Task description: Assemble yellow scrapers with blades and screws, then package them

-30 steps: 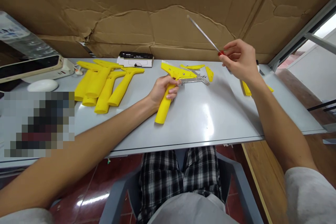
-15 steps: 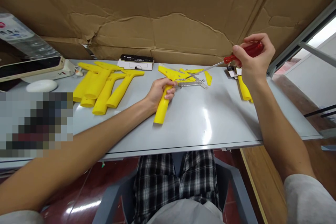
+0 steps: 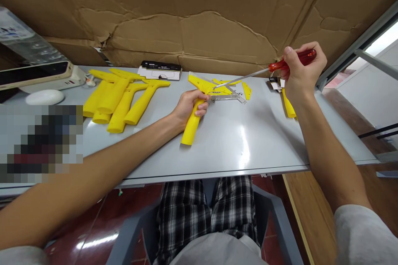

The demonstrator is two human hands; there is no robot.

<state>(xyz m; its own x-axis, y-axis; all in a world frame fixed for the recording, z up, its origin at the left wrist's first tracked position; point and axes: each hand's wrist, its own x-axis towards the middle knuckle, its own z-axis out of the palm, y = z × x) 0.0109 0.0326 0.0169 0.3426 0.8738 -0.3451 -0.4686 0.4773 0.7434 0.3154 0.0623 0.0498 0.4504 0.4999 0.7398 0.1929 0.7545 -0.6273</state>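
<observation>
My left hand (image 3: 193,107) is wrapped round a yellow plastic scraper (image 3: 191,130), gripping it just below its wide head. My right hand (image 3: 303,70) is raised at the right and closed on the red handle of a screwdriver (image 3: 278,65). The long metal shaft slants down to the left, and its tip is at the scraper's head, near a screw spot. Whether the tip sits in a screw is too small to tell. Beside the head lie a metal strip (image 3: 226,97), small loose screws and a flat yellow plate (image 3: 246,90).
Several yellow scraper handles (image 3: 120,109) lie piled at the left. A black and white box (image 3: 160,70) stands at the back, by the cardboard wall (image 3: 217,45). A white mouse (image 3: 45,97), a phone (image 3: 34,75) and a plastic bottle (image 3: 27,45) are far left. Another yellow handle (image 3: 289,104) lies right.
The screwdriver's tip has shifted left onto the scraper's head. My right hand has moved slightly to the right, still holding the screwdriver. My left hand keeps its grip.
</observation>
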